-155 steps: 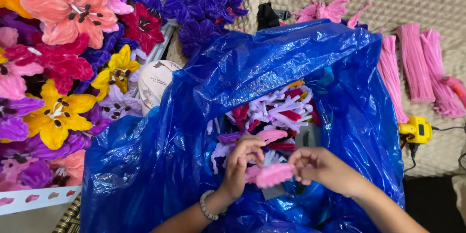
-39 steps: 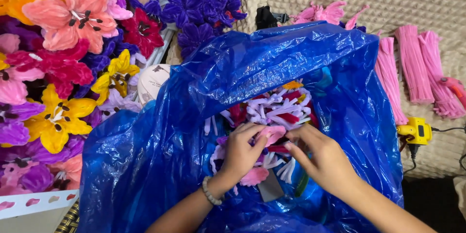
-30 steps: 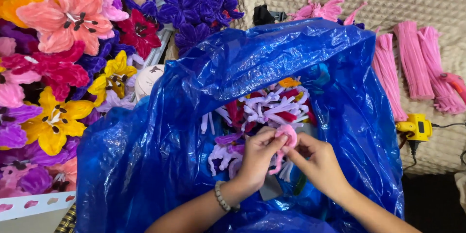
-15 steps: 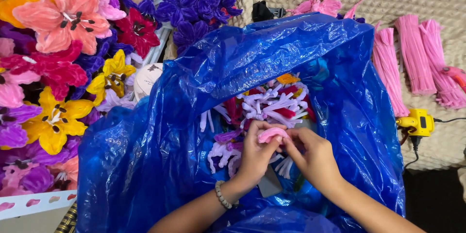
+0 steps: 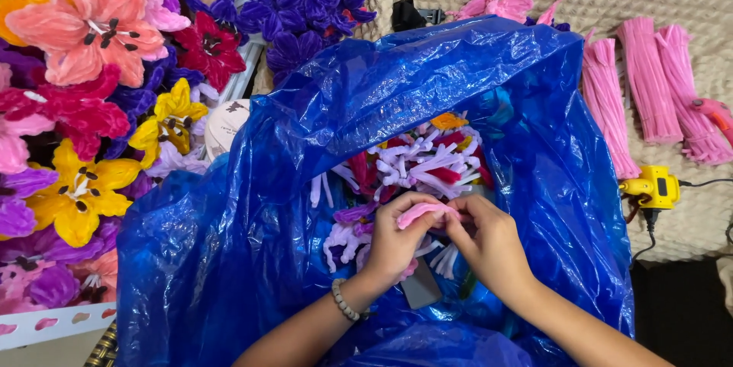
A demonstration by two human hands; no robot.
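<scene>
Both my hands are inside the mouth of a big blue plastic bag [image 5: 229, 260]. My left hand [image 5: 393, 241] and my right hand [image 5: 489, 241] together pinch a small pink fuzzy pipe-cleaner piece [image 5: 424, 210], held level between the fingertips. A beaded bracelet circles my left wrist. Under the hands the bag holds a heap of white, red, purple and orange pipe-cleaner flower parts [image 5: 420, 161].
A crate of finished pipe-cleaner flowers [image 5: 84, 100] in pink, yellow, red and purple fills the left side, with dark purple ones [image 5: 305, 0] behind. Bundles of pink pipe cleaners [image 5: 649, 84] lie on the beige textured cover at right, beside a yellow glue gun [image 5: 649, 187].
My hands lifted a pink piece out of the heap, brought it up between them and now hold it flat at the fingertips. The bag and flowers stayed put.
</scene>
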